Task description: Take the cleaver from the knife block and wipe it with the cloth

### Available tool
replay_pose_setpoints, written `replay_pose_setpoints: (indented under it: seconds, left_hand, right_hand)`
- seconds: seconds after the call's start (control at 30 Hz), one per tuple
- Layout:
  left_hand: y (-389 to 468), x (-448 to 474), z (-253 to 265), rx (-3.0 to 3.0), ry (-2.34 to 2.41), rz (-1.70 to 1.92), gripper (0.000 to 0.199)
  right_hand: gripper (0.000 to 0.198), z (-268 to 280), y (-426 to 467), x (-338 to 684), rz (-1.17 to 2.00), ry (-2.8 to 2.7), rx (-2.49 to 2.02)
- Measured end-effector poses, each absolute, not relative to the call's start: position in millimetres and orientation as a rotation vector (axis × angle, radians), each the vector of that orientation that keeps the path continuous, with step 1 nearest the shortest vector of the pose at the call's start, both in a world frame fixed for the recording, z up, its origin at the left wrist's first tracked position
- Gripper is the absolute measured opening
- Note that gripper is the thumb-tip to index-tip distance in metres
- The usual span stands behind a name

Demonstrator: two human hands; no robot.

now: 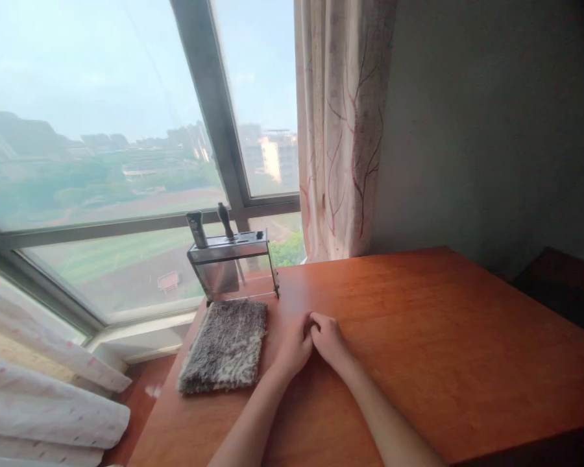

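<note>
My left hand [296, 340] and my right hand [327, 334] meet above the wooden table [418, 337], touching at the fingertips. The fingers of both are curled inward, and whatever lies inside them, if anything, is hidden. Just left of my left hand lies a folded grey and white shaggy cloth [226, 347]. Behind the cloth stands a knife rack [233, 250] with clear sides and a dark metal frame. A broad-bladed cleaver [197, 230] and a second tool with a slim dark handle [225, 220] are slotted upright in it.
A large window [102, 162] with grey frames rises behind the table's left side. One curtain [345, 130] hangs at the far edge, another curtain [53, 408] at lower left. A grey wall [491, 130] stands behind on the right.
</note>
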State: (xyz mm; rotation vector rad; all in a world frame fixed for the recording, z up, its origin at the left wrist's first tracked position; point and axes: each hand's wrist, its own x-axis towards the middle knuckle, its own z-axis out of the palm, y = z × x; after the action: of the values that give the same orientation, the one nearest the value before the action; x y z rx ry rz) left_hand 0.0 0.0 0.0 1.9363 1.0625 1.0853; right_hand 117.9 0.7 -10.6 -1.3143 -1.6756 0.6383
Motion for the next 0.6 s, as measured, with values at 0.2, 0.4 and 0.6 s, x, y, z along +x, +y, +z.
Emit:
replay_pose_setpoints:
  seconds: [0.2, 0.4, 0.6]
  left_hand:
    - [-0.1, 0.4, 0.6, 1.932, 1.073, 1.076, 0.039]
    - [-0.4, 0.5, 1.3, 1.931, 1.072, 1.068, 0.040]
    - [-1.6, 1.1, 4.0, 1.932, 1.065, 1.080, 0.037]
  right_hand:
    - [0.025, -13.3, 1.5, 116.9, 0.632, -1.678, -1.331]
    - [0.025, -14.4, 1.1, 116.9, 0.636, -1.683, -1.323]
    - [0.025, -14.7, 1.9, 117.4, 0.634, -1.681, -1.323]
